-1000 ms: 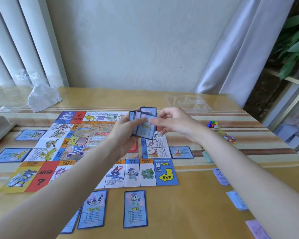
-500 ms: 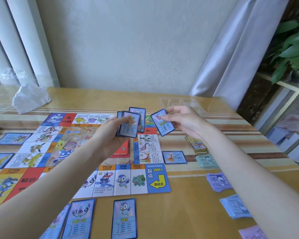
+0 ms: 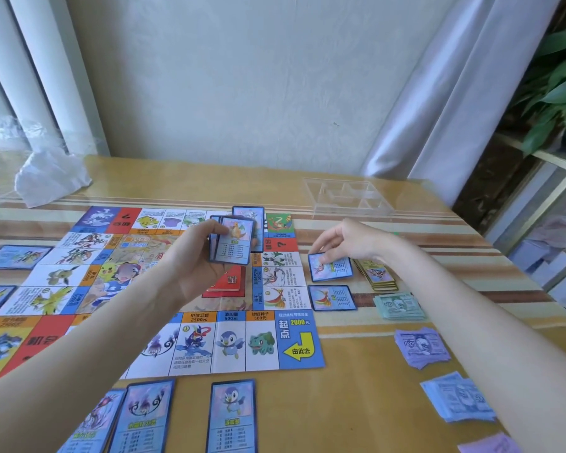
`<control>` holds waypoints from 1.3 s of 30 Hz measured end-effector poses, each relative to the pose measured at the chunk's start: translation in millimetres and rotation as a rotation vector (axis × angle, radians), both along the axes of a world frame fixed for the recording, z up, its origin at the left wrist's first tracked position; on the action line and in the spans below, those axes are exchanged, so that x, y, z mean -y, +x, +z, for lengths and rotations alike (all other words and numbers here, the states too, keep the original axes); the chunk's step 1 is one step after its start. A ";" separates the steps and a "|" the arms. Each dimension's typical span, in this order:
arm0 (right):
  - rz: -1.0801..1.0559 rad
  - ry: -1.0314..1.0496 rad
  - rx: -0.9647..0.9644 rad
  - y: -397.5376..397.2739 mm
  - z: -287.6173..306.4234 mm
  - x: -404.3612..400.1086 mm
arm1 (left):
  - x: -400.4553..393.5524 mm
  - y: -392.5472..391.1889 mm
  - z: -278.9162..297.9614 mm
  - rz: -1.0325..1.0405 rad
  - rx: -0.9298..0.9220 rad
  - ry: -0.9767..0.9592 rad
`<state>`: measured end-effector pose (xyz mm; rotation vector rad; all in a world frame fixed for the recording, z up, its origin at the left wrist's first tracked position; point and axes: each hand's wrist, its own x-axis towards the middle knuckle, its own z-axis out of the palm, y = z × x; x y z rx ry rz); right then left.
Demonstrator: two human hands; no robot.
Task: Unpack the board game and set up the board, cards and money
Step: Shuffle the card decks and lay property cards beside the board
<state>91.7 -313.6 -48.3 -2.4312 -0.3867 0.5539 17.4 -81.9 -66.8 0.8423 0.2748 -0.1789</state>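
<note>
The left hand [image 3: 190,269] grips a fanned stack of blue-bordered cards [image 3: 234,238] above the colourful paper board [image 3: 190,341]. The right hand's [image 3: 350,238] fingers [image 3: 322,253] pinch one blue card [image 3: 330,268] on the wooden desk [image 3: 356,403], beside yellow-backed cards [image 3: 378,273] and green banknotes [image 3: 399,305].

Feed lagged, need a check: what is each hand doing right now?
Left hand: holding a fanned stack of blue cards above the board.
Right hand: pinching one blue card at the board's right edge.
</note>
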 end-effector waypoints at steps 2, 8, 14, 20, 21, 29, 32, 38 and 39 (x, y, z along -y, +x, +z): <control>-0.001 0.010 -0.031 -0.8 -3.4 -1.8 | -2.2 0.6 0.3 0.008 -0.007 0.012; -0.037 0.035 -0.015 -5.4 -14.2 -5.5 | 0.3 -2.7 1.9 -0.012 -0.005 0.009; 0.006 -0.095 0.089 -9.8 -16.5 -7.1 | 5.5 -6.8 1.6 -0.021 0.015 -0.035; -0.126 0.104 0.350 -11.9 -4.9 -20.8 | 7.1 -8.4 1.7 -0.002 0.054 -0.118; -0.145 0.204 0.336 -13.6 -0.6 -25.2 | 7.8 -7.9 1.6 0.005 0.054 -0.128; -0.091 0.485 0.148 -28.5 11.2 -72.7 | 28.5 2.8 23.3 0.099 0.193 0.020; -0.142 0.583 0.092 -26.5 12.0 -72.8 | 27.5 5.7 27.8 0.079 0.226 0.051; -0.197 0.764 0.007 -22.5 13.4 -65.1 | 17.6 8.3 28.1 0.098 0.170 0.049; -0.231 0.775 0.041 -18.2 14.9 -63.5 | 9.6 11.0 32.2 0.137 0.175 0.050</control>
